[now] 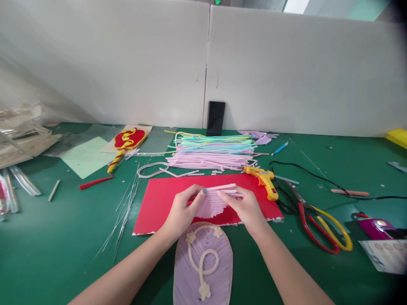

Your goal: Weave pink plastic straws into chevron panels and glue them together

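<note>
My left hand (182, 207) pinches the left side of a pale pink panel (212, 207) made of chenille stems set side by side. My right hand (247, 208) has its fingers closed on the loose right ends of the top strips. The panel is held over a red board (155, 203), and its part behind my fingers is hidden. Nearer to me lies a lilac oval piece (182, 271) with a cream looped cord and small cream flowers on it.
Behind the board lies a pile of pastel chenille stems (210, 159). A yellow glue gun (267, 182) rests on the board's right corner, beside red-and-yellow-handled scissors (318, 224). Thin wires (125, 212) and a red-and-yellow fan-shaped ornament (130, 137) are left. A phone (216, 118) leans on the partition.
</note>
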A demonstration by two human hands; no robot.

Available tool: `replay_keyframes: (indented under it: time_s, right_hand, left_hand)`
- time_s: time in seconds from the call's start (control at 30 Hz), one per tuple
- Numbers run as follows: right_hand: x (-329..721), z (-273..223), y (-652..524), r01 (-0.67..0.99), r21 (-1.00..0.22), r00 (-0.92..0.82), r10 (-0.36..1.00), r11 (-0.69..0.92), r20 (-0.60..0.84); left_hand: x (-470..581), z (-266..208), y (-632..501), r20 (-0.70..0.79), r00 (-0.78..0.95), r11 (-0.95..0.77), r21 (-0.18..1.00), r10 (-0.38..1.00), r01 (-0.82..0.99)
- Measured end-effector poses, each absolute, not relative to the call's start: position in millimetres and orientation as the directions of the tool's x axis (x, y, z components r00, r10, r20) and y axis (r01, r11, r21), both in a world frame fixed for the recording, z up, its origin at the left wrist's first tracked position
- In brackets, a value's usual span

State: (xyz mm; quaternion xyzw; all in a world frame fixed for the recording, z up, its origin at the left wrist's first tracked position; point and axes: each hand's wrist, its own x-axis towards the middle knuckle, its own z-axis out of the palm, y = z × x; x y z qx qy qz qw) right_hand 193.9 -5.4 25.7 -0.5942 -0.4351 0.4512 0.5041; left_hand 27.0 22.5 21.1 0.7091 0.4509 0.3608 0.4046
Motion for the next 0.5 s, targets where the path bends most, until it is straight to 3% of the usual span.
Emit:
replay_keyframes:
  time_s: [0.13,0.33,0.43,0.5]
  right_hand:
    - [191.6,19.5,-4.4,0.089,-0.993,0.164,0.985,-0.077,-0.061]
    - [213.0,16.7,4.3,0.137,-0.990,0.275,0.960,0.014,0.052]
    - [250.5,26.5,8.3,0.394,-0.918,0.504,0.847,-0.050,0.171]
    - [277.8,29.5,9.0,0.626,-0.752,0.610,0.730,-0.206,0.308]
  left_hand:
    - [28.3,20.1,22.8,0.150,0.323,-0.266,0.897,0.934,0.353]
    - [25.7,23.8,30.0,0.167,0.240,-0.251,0.888,0.956,0.384]
    - [24.4,37.2,38.9,0.204,0.219,-0.277,0.880,0.954,0.386]
    - [25.0,49.4,45.3,0.243,0.220,-0.313,0.867,0.945,0.387]
